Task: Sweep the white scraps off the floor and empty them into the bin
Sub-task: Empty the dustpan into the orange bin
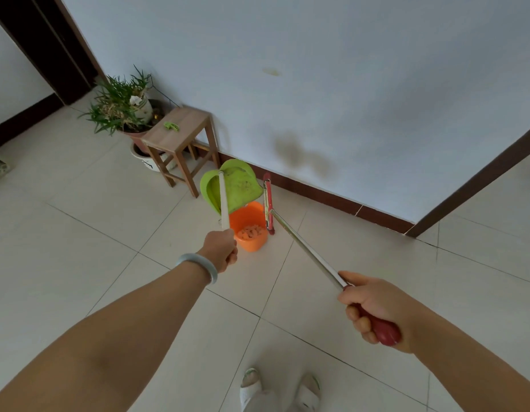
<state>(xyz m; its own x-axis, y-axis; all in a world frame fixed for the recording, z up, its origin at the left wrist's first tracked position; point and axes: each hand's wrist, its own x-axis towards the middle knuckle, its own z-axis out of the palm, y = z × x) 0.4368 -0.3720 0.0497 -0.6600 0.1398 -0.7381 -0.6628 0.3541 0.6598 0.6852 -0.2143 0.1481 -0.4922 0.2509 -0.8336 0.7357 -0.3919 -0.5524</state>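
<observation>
Head view: my left hand [220,249] fisted round dustpan [240,185] pole, pole running up-frame from fist. Pan tipped over orange bin [249,243], frame centre; white scraps [252,232] inside. Right hand [373,307] grips broom [306,246], lower right. Left hand nearer bin.

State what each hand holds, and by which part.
The left hand grips the green dustpan by the near end of its white pole; the right hand grips the broom by the red grip ending its metal pole.

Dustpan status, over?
Left hand grips white pole of green plastic dustpan; right hand grips red-handled broom. Dustpan tilted over round orange bin, white scraps inside. Nothing blocking.
</observation>
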